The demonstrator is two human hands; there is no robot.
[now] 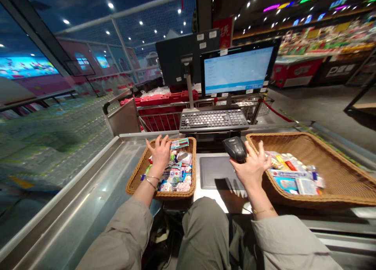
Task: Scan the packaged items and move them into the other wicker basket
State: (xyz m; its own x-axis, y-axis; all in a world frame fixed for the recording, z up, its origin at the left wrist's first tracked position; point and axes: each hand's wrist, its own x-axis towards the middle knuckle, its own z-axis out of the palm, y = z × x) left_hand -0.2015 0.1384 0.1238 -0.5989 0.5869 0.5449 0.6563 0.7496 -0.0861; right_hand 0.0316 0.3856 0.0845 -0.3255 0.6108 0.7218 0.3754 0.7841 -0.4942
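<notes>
My left hand (pixel 160 155) is over the left wicker basket (pixel 193 164), some of its fingers spread. At its thumb side it pinches the end of a flat, light-blue packet (pixel 179 143) that looks to have a barcode; the exact grip is partly hidden. Below, the basket holds several small packaged goods (pixel 176 176). My right hand (pixel 251 164) is closed around a black handheld barcode scanner (pixel 235 148), between the two baskets. Just right of that hand is a larger wicker basket (pixel 337 172), with several small packages (pixel 289 174) at its left end.
A grey pad (pixel 214 172) lies on the counter between the baskets. Beyond it are a keyboard (pixel 214 120) and a lit monitor (pixel 239 71). A metal counter edge (pixel 85 176) runs along the left. A cart with red crates (pixel 164 99) stands behind.
</notes>
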